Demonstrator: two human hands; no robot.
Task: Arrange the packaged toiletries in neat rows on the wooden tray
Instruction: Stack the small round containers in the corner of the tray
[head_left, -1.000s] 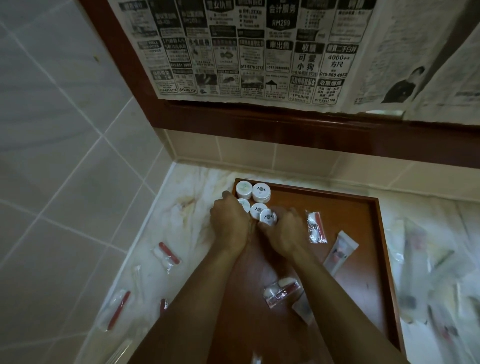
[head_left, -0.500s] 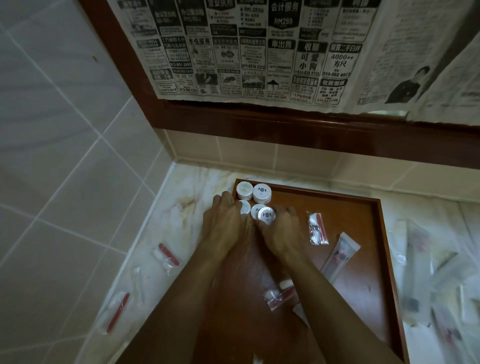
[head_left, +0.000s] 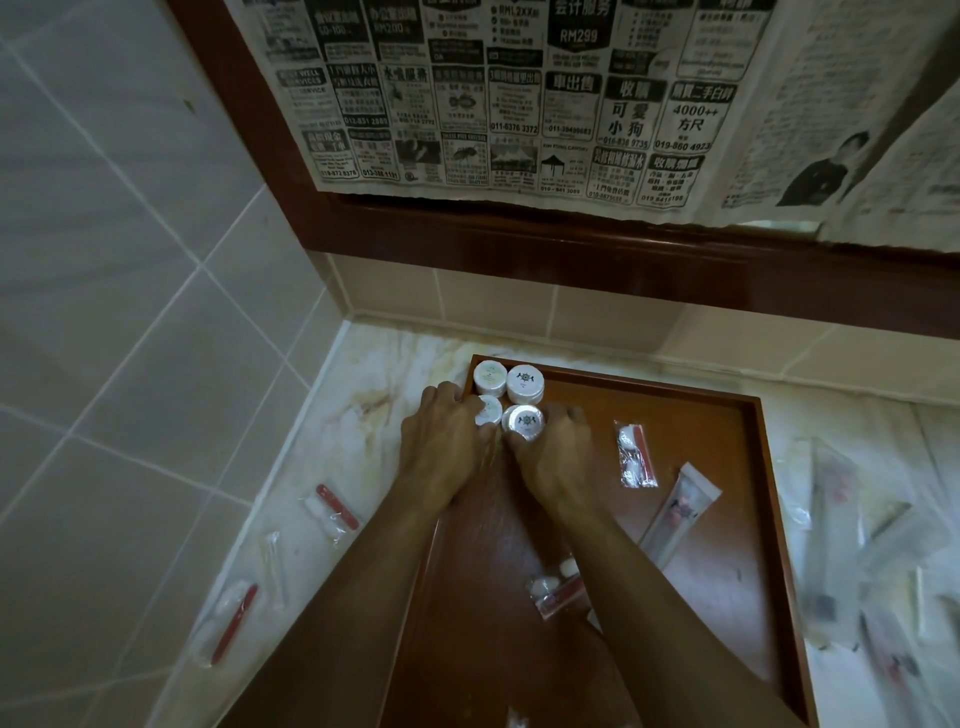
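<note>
A wooden tray (head_left: 722, 410) lies on the marble counter. Several small white round jars stand in its far left corner: two at the back (head_left: 490, 378) (head_left: 525, 383) and two in front (head_left: 489, 409) (head_left: 523, 421). My left hand (head_left: 441, 441) curls round the front left jar. My right hand (head_left: 558, 457) grips the front right jar between thumb and fingers. On the tray also lie a clear sachet with a red stick (head_left: 635, 460), a white tube (head_left: 678, 512) and another sachet (head_left: 553, 590) partly under my right forearm.
Sachets with red sticks (head_left: 337, 506) (head_left: 231, 623) and a clear packet (head_left: 272, 564) lie on the counter (head_left: 363, 395) left of the tray. More blurred packets (head_left: 872, 545) lie to its right. A tiled wall stands at left, newspaper-covered mirror behind.
Both hands slid the front jars a little further toward the back corner, closing them up against the back pair. The view shifted slightly down.
</note>
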